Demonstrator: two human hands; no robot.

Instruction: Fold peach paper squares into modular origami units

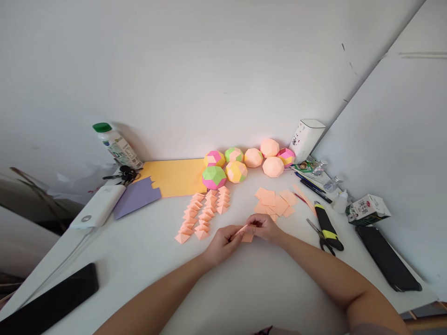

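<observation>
My left hand [223,242] and my right hand [264,228] meet at the middle of the white table [146,251], both pinching one small peach paper square [247,234] that is partly folded. Just left of the hands lie rows of folded peach paper units [204,211]. Behind the right hand is a loose pile of flat peach paper squares [274,201]. Further back stand several paper polyhedron balls [244,164], some multicoloured, some plain peach.
Scissors [323,235] and a black-and-yellow cutter [327,222] lie to the right, near pens [312,185], a milk carton [367,209] and a black case [387,258]. At left are yellow [174,177] and purple [136,195] sheets, a bottle [117,145], keys [124,174], a power bank [98,207], a phone [52,300].
</observation>
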